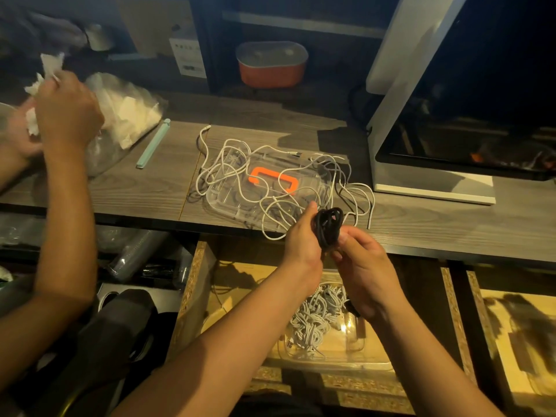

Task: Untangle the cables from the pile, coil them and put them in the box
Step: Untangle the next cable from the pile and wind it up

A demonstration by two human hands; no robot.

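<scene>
Gripping a coiled black cable (pixel 328 225) between them, the left hand (pixel 301 240) and right hand (pixel 365 266) both curl their fingers round it just above the worktop's (pixel 451 227) near edge. Tangled white cables (pixel 270 164) sprawl over a clear lid (pixel 217 203) with an orange handle (pixel 258 172) mid-worktop. Below the near edge, a clear box (pixel 355 344) contains coiled white cables (pixel 313 317). Near the left edge, another person's hand (pixel 69 112) holds white paper (pixel 49 66).

Black cable (pixel 328 227) there, dark against the left hand (pixel 302 239) and right hand (pixel 365 266). Just beyond those 2 hands, white cables (pixel 228 145) over a bright orange handle (pixel 264 173), on a grey wood-grain table (pixel 144 191). Below the hands, pale grey-white coils (pixel 316 314). Far left, a mint-green clip (pixel 153 142).
</scene>
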